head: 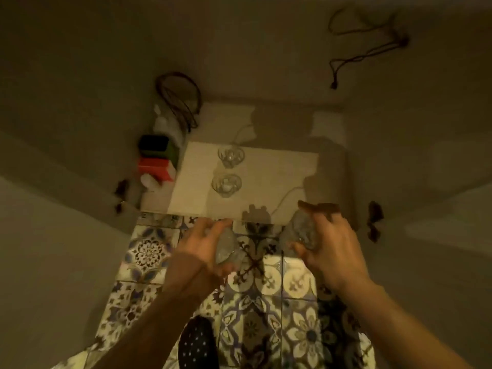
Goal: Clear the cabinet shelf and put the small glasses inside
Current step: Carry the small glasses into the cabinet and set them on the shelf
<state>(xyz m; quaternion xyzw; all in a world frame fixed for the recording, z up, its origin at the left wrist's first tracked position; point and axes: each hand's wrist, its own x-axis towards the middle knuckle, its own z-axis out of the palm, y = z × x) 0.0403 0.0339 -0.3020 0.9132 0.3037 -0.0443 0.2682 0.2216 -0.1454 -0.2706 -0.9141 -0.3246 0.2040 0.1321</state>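
Observation:
I look down into an open cabinet whose pale shelf (279, 177) holds two small clear glasses, one at the back (230, 155) and one nearer (226, 184), both upright on the shelf's left half. My left hand (202, 246) is closed around another small glass (225, 249), held just in front of the shelf edge over the tiled floor. My right hand (327, 241) grips a further small glass (302, 233) at the shelf's front right corner.
At the shelf's left end stand a black-and-green box (155, 147), a red box (157, 167), white bottles (166, 123) and a coiled dark cable (178, 99). Patterned floor tiles (266, 288) lie below. Cabinet doors stand open on both sides, with dark hinges (374, 214).

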